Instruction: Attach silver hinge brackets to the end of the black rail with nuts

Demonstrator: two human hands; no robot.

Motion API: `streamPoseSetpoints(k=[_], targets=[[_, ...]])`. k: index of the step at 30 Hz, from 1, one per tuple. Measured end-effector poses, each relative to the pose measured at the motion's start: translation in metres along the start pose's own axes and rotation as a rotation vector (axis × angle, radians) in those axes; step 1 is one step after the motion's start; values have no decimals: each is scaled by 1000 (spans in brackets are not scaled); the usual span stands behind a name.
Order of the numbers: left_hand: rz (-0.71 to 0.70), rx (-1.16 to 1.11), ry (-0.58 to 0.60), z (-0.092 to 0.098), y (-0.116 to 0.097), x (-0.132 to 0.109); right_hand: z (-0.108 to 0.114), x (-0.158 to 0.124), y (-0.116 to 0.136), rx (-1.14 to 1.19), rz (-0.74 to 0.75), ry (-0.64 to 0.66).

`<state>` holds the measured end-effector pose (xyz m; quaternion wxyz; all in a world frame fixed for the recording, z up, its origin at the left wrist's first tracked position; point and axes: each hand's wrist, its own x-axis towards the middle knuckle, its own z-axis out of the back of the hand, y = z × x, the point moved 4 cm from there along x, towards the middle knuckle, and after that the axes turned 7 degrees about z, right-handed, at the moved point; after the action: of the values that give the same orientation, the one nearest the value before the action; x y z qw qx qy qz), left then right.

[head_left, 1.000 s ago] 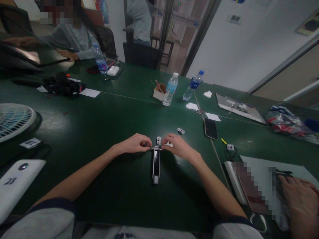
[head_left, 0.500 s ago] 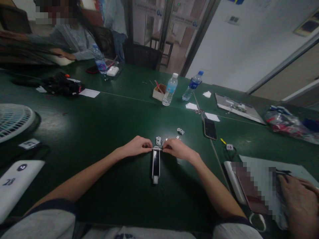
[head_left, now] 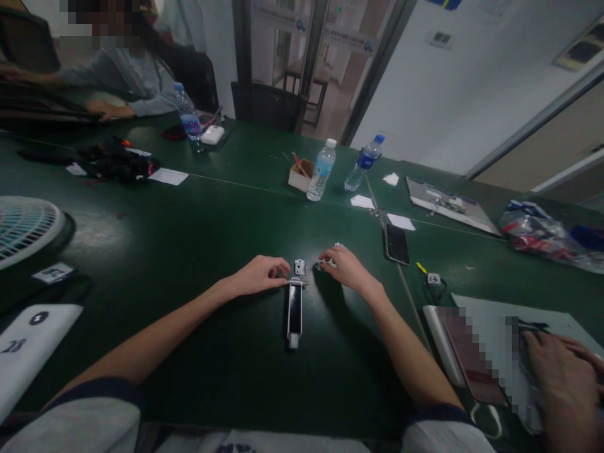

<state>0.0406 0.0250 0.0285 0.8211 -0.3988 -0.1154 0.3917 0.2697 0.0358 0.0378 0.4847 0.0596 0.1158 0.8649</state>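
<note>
My table is dark green; my work is silver and black.
The table [head_left: 189, 239] is a deep, plain green. My slim bar [head_left: 295, 311] has a glossy black face in a silver-white frame, and the little hinge plate [head_left: 300, 267] is bright silver. My sleeves [head_left: 94, 409] are grey with navy cuffs. I see a black phone [head_left: 397, 244], a clear bottle [head_left: 321, 170] with white cap and pale blue label, white paper slips [head_left: 168, 176], a white fan [head_left: 26, 229], and a white case [head_left: 28, 346] numbered in black.
</note>
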Motion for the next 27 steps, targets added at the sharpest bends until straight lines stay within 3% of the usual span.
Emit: streamPoseSetpoints(k=[5, 15, 22, 27], targets=[[13, 24, -27, 5, -4, -1, -14, 5, 4, -27, 32, 40], [9, 48, -88, 9, -5, -1, -17, 8, 17, -187, 35, 19], [15, 59, -90, 9, -8, -1, -12, 6, 15, 21, 31, 32], [-11, -22, -98, 6, -14, -3, 6, 0, 40, 364, 90, -7]])
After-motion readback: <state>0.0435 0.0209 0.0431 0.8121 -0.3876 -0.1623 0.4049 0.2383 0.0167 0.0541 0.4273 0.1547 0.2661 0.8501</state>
